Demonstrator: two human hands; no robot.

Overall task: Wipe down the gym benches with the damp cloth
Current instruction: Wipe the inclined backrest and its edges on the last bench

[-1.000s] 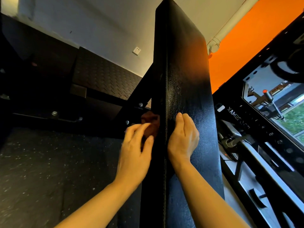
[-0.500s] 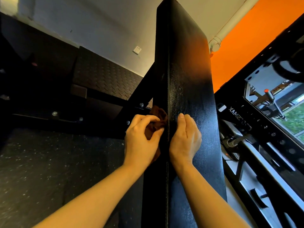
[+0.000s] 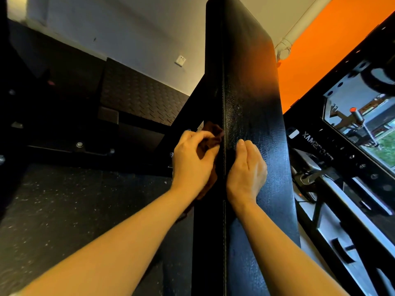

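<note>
Where stitched edge runs, left hand [image 3: 192, 163] gripping cloth [image 3: 211, 133] against bench pad [image 3: 252, 103].

One bench pad [image 3: 252, 103], one cloth [image 3: 210, 133], two hands, one wall socket [image 3: 180, 60].

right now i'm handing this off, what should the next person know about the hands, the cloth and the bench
Left hand: grips the brown cloth, bunched against the left side edge of the black bench pad.
Right hand: holds nothing, rests on the pad's textured face beside the stitched seam.
Done: cannot tell from this view how much has been wiped; the pad shows a speckled sheen just above the hands.
Left: probably the upper pad, the face lower down, then any other benches, none of which are in view here.
</note>
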